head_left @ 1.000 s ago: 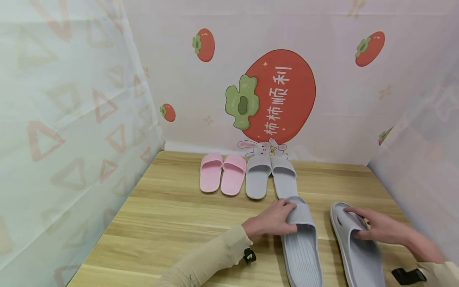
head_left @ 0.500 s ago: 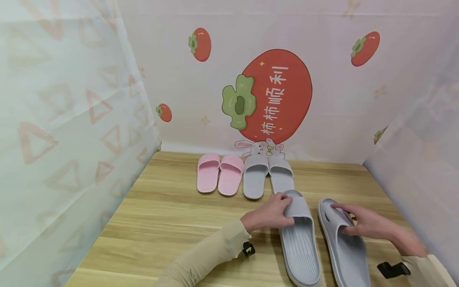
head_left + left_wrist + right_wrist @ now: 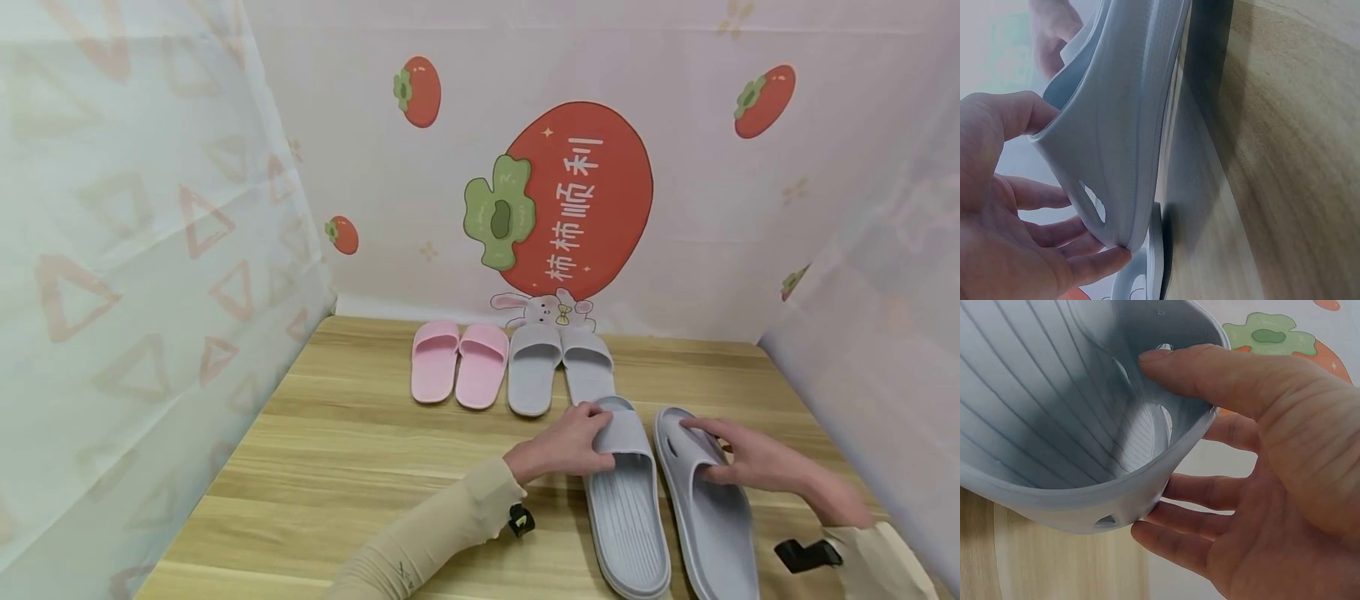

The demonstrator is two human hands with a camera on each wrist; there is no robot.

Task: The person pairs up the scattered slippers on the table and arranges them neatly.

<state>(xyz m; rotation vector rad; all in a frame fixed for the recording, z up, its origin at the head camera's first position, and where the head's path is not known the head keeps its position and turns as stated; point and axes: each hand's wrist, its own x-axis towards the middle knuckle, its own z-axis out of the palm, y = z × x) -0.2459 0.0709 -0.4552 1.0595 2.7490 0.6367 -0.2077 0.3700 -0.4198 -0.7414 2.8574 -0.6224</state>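
In the head view, my left hand (image 3: 562, 446) pinches the strap of a large grey slipper (image 3: 633, 525), toe pointing to the back wall. The left wrist view has the thumb inside the strap's opening and the fingers along the outside; a shadow lies on the wood beside the sole. To its right, my right hand (image 3: 765, 458) grips the strap of a matching slipper (image 3: 716, 533) the same way, thumb inside, as the right wrist view confirms. The two slippers lie side by side with a narrow gap. The right slipper's heel is cut off by the frame.
A pair of pink slippers (image 3: 480, 379) and a smaller grey pair (image 3: 531, 383) stand in a row at the back of the wooden table (image 3: 360, 467). The held left slipper's toe overlaps the smaller grey pair's right heel in view. Printed cloth walls (image 3: 360, 125) enclose three sides.
My right hand has moved left with its slipper, narrowing the gap to the other one. The left slipper has shifted slightly forward, then stayed still.
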